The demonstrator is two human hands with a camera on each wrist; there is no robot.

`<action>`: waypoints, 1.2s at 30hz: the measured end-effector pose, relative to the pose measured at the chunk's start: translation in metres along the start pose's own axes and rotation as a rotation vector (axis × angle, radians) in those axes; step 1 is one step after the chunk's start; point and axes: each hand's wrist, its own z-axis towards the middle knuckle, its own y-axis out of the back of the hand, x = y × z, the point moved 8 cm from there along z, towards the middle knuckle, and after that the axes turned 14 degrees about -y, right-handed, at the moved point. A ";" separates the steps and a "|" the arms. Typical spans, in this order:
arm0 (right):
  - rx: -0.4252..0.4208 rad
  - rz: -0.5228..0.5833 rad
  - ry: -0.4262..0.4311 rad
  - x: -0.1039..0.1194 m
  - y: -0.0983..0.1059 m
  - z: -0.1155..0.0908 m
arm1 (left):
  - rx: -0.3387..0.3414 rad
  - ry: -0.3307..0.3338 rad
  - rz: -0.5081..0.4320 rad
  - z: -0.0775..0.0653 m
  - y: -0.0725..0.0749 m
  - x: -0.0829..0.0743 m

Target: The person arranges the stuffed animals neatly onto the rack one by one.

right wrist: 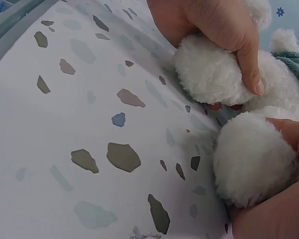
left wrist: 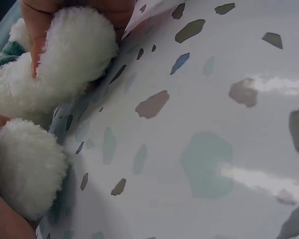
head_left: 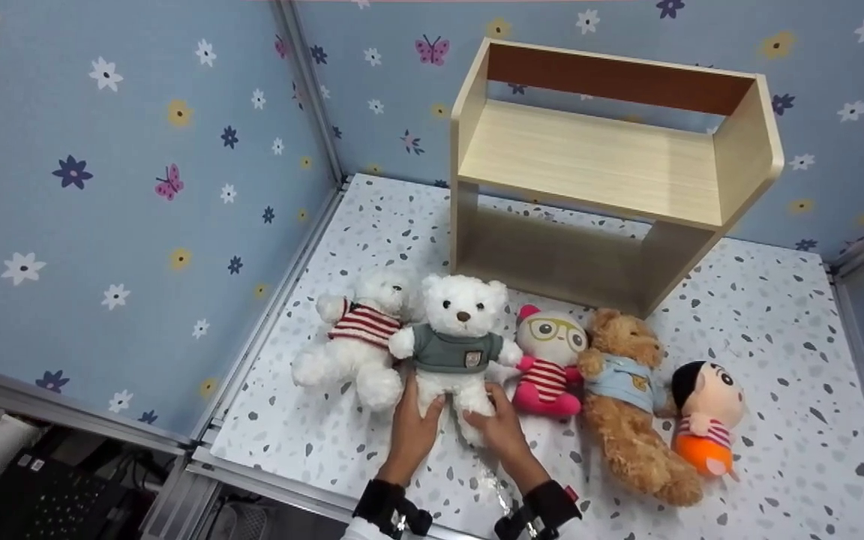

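Note:
A white teddy bear in a green shirt (head_left: 456,349) faces up between my two hands. My left hand (head_left: 415,424) grips one of its legs, thumb on top. The other leg is held by my right hand (head_left: 503,429), whose thumb presses on the fur in the right wrist view. Both fluffy feet, one of them the near foot (right wrist: 254,158), stick out between the fingers close over the speckled table. Left of it lies a white teddy bear in a red-striped shirt (head_left: 366,327). On its right is a pink panda doll with yellow glasses (head_left: 550,361).
Farther right lie a brown teddy bear in a blue shirt (head_left: 625,381) and a black-haired doll with orange shorts (head_left: 708,420). Behind the toys stands a two-level wooden shelf (head_left: 589,154). Flowered panels (head_left: 139,247) wall the speckled table (head_left: 267,431) at the left and back.

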 end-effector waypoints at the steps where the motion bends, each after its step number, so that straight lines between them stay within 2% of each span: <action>1: -0.002 0.003 0.003 -0.003 0.000 0.002 | -0.001 0.000 0.001 0.000 0.000 0.000; 8: -0.022 0.007 0.045 -0.020 0.001 0.016 | -0.008 -0.020 -0.022 -0.003 0.001 -0.002; 18: -0.020 0.054 0.049 -0.023 0.002 0.014 | 0.007 -0.007 -0.104 -0.006 -0.001 -0.001; 22: -0.020 0.057 0.056 -0.017 0.002 0.010 | -0.005 -0.014 -0.124 -0.004 -0.002 -0.002; 28: -0.014 0.050 0.088 0.008 0.003 -0.013 | -0.018 -0.004 -0.144 -0.004 -0.001 -0.003; 35: -0.067 0.026 0.071 -0.018 0.008 0.005 | -0.011 -0.001 -0.181 -0.007 -0.003 -0.005; 36: -0.075 0.025 0.067 -0.016 0.008 0.003 | -0.011 -0.002 -0.180 -0.007 -0.003 -0.005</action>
